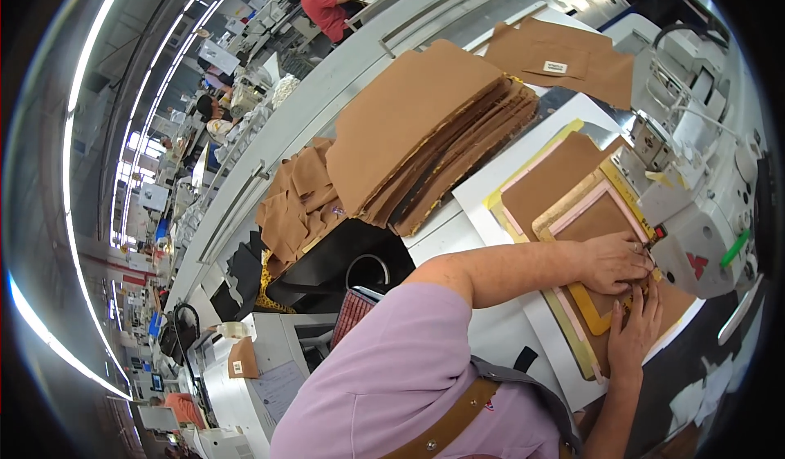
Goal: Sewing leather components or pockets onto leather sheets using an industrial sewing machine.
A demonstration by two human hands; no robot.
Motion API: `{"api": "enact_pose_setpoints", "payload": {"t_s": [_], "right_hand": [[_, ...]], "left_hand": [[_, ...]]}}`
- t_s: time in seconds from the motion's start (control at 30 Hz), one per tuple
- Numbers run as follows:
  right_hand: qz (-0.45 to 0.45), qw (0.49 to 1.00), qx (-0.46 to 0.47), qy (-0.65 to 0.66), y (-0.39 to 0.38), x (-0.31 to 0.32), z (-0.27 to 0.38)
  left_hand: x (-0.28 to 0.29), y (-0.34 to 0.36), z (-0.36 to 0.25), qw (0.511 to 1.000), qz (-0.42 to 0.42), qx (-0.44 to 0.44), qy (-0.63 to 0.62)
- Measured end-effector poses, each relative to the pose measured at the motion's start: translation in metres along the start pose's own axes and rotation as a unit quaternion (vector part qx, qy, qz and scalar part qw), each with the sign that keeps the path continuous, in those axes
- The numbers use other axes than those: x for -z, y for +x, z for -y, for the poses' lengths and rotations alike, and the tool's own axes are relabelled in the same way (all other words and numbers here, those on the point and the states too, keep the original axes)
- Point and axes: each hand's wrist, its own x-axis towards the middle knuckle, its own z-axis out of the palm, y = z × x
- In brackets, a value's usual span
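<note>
My left hand (615, 261) lies palm down on a yellow-edged sewing template (590, 310), with its fingers pointing toward the sewing machine (703, 222). Close below it, my right hand (634, 328) rests on the template's near side, its fingers stretched out and nearly touching the left ones. Inside the template's pink-lined opening shows a brown fabric piece (590, 228). A larger brown panel (549, 179) lies beneath, on a yellow-and-pink bordered board (496, 205). The machine's head stands just beyond my hands; its needle is too small to make out.
A thick stack of brown panels (425, 115) stands left of the template, beside crumpled brown pieces (301, 193). At the far side lies a brown panel with a pocket (601, 58). A black bin (352, 263) is near my left elbow. Other people work at distant machines.
</note>
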Motion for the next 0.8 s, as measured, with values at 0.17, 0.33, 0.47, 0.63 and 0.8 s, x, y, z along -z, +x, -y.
{"api": "enact_pose_setpoints", "payload": {"t_s": [0.17, 0.33, 0.47, 0.63, 0.8], "right_hand": [[0.01, 1.0, 0.018, 0.012, -0.008, 0.007, -0.003], [-0.025, 0.998, 0.046, 0.018, -0.02, 0.006, 0.008], [0.03, 0.998, 0.046, 0.042, -0.035, 0.014, 0.013], [-0.048, 0.989, 0.131, 0.048, -0.015, 0.008, 0.012], [-0.023, 0.987, 0.157, 0.026, -0.017, 0.006, 0.019]], "left_hand": [[-0.012, 0.004, 0.007, 0.999, -0.031, -0.002, -0.027], [-0.005, -0.002, 0.001, 1.0, -0.025, -0.012, 0.009], [-0.009, -0.001, -0.004, 0.998, -0.05, -0.029, -0.012], [0.024, 0.002, -0.019, 0.999, -0.03, -0.007, 0.04], [0.027, -0.013, -0.02, 0.995, 0.03, 0.052, 0.082]]}}
